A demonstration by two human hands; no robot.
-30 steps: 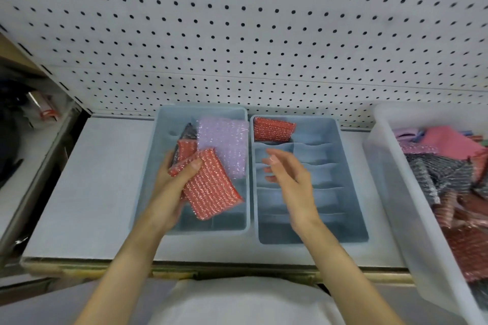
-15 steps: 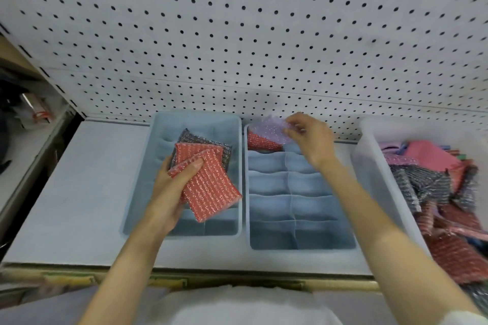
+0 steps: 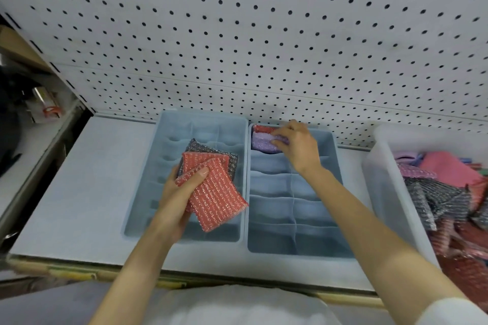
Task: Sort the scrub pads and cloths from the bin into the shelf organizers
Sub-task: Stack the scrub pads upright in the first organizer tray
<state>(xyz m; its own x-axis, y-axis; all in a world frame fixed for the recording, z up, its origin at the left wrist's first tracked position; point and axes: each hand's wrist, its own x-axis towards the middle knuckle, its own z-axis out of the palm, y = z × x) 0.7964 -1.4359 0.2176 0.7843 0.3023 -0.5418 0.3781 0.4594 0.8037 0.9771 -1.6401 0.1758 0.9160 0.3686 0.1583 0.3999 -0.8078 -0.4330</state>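
My left hand [image 3: 177, 200] grips a fanned stack of scrub pads over the left organizer [image 3: 169, 140]: a red pad [image 3: 216, 203] on top, a second red one and a dark grey one [image 3: 211, 150] behind it. My right hand [image 3: 298, 148] reaches into the far left compartment of the right organizer [image 3: 295, 248], with its fingers pressed on a purple scrub pad [image 3: 260, 141] lying there. Behind the purple pad sits a red pad [image 3: 262, 128] in the same far corner. At the right stands the clear bin [image 3: 380, 182], heaped with pads and cloths [image 3: 449, 187].
Both blue-grey organizers stand side by side on a white shelf [image 3: 79, 179] against a pegboard wall [image 3: 264, 34]. The other compartments of the right organizer hold nothing. A neighbouring shelf with dark objects [image 3: 15, 113] lies at the far left.
My right hand took the purple pad from the stack in my left hand, carried it to the right organizer's far corner and pushed it down in front of the red pad. My left hand kept its stack.
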